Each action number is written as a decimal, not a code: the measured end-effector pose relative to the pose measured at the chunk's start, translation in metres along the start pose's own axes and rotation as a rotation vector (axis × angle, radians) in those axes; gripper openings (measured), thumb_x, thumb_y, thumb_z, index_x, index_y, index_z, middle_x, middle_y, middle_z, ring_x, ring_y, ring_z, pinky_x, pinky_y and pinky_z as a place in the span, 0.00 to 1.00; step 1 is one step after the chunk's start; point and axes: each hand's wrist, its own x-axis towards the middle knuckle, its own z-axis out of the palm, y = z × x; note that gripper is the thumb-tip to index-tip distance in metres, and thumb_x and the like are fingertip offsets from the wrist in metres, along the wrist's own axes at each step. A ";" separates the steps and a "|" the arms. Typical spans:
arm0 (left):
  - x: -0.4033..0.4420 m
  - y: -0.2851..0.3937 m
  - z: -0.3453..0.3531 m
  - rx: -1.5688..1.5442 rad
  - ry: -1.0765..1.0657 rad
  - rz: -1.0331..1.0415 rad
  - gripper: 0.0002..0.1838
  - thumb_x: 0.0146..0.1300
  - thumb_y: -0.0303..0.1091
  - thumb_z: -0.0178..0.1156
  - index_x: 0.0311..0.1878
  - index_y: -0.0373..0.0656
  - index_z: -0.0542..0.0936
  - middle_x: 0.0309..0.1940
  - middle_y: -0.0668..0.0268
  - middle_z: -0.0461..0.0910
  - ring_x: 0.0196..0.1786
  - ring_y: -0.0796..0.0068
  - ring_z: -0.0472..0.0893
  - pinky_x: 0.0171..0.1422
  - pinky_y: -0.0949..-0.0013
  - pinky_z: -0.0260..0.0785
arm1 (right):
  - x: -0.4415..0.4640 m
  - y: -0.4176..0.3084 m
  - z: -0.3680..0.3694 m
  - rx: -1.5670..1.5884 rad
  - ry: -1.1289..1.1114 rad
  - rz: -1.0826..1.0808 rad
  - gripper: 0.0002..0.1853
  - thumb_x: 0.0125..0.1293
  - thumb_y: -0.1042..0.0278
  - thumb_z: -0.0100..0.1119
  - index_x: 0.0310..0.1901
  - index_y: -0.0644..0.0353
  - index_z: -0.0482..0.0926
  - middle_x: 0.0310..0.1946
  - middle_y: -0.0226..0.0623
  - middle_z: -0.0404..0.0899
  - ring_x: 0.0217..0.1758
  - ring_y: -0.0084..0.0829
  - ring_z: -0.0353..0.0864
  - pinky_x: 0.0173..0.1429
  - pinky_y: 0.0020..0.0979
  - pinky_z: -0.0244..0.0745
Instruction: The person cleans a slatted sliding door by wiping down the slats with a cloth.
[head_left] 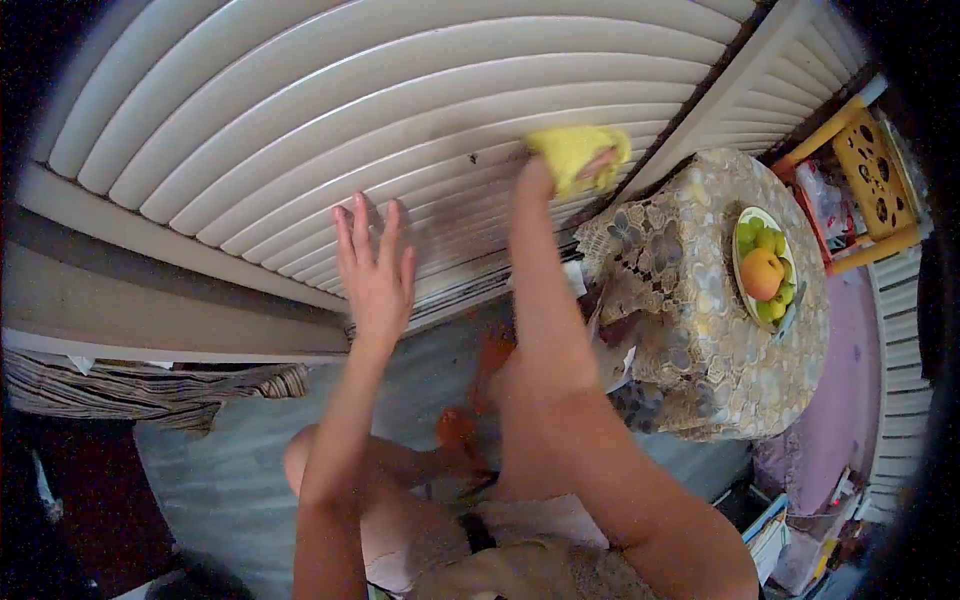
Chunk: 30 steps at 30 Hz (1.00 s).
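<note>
Across the front stands a cream slatted panel with long horizontal ridges. My right hand presses a bunched yellow cloth against the slats near the panel's right side; the cloth covers much of that hand. Lower and to the left, my left hand is open, its fingers spread and their tips at the slats. A small dark mark shows on the panel between the hands, with greyish smudging around it.
At the right, a round table with a patterned lace tablecloth bears a plate of fruit. Behind it stands a yellow-orange rack with plastic bags. A striped cloth lies at the left, above the grey floor.
</note>
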 end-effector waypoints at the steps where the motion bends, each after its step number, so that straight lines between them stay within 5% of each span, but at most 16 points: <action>1: 0.000 0.000 -0.001 0.009 -0.019 0.000 0.33 0.55 0.26 0.61 0.66 0.55 0.65 0.72 0.56 0.46 0.72 0.44 0.47 0.71 0.50 0.48 | 0.011 -0.005 -0.005 0.128 0.028 0.009 0.42 0.61 0.60 0.57 0.69 0.66 0.44 0.71 0.48 0.43 0.73 0.45 0.41 0.74 0.42 0.38; 2: -0.001 -0.001 0.001 0.009 -0.021 0.001 0.33 0.55 0.26 0.61 0.66 0.55 0.65 0.72 0.56 0.46 0.72 0.44 0.47 0.71 0.50 0.48 | 0.022 -0.004 -0.007 0.257 0.057 0.014 0.46 0.59 0.59 0.60 0.70 0.66 0.41 0.72 0.48 0.39 0.75 0.46 0.35 0.76 0.43 0.31; 8: 0.000 0.009 0.010 0.000 0.005 -0.036 0.32 0.55 0.25 0.60 0.66 0.53 0.66 0.72 0.55 0.46 0.73 0.44 0.46 0.71 0.50 0.48 | 0.012 0.013 -0.015 0.211 -0.201 0.004 0.44 0.61 0.60 0.58 0.70 0.66 0.41 0.72 0.48 0.40 0.75 0.46 0.37 0.76 0.44 0.33; 10: 0.002 0.013 0.014 -0.077 0.059 -0.048 0.32 0.56 0.25 0.59 0.66 0.53 0.66 0.72 0.55 0.46 0.73 0.43 0.46 0.71 0.50 0.47 | -0.034 -0.056 -0.023 -0.110 0.013 -0.101 0.43 0.62 0.57 0.56 0.70 0.66 0.43 0.71 0.49 0.41 0.75 0.47 0.37 0.75 0.47 0.34; 12: 0.003 0.014 0.016 -0.077 0.072 -0.046 0.31 0.57 0.25 0.58 0.66 0.52 0.66 0.72 0.55 0.46 0.72 0.43 0.46 0.71 0.49 0.47 | -0.032 -0.078 -0.029 -0.069 0.006 -0.041 0.43 0.62 0.56 0.56 0.70 0.66 0.43 0.71 0.50 0.41 0.75 0.47 0.38 0.75 0.47 0.34; 16: -0.003 0.009 0.021 -0.046 0.027 -0.001 0.31 0.57 0.26 0.58 0.66 0.51 0.66 0.72 0.55 0.46 0.72 0.42 0.47 0.70 0.49 0.49 | -0.001 -0.020 -0.015 -0.166 -0.034 -0.121 0.42 0.62 0.57 0.56 0.69 0.66 0.44 0.71 0.50 0.43 0.74 0.48 0.41 0.75 0.46 0.37; 21: -0.005 0.005 0.016 -0.008 -0.034 0.016 0.31 0.56 0.28 0.60 0.65 0.51 0.66 0.72 0.56 0.48 0.72 0.44 0.48 0.70 0.49 0.50 | 0.093 -0.019 -0.036 0.538 -0.036 0.271 0.37 0.64 0.60 0.53 0.69 0.65 0.48 0.70 0.47 0.46 0.73 0.45 0.45 0.75 0.42 0.39; 30: -0.004 0.012 0.018 -0.096 -0.006 -0.007 0.31 0.55 0.25 0.60 0.64 0.51 0.68 0.72 0.56 0.47 0.72 0.43 0.47 0.71 0.50 0.49 | 0.006 0.016 -0.024 0.605 -0.297 0.829 0.28 0.65 0.57 0.48 0.62 0.63 0.59 0.62 0.43 0.58 0.63 0.42 0.58 0.66 0.41 0.53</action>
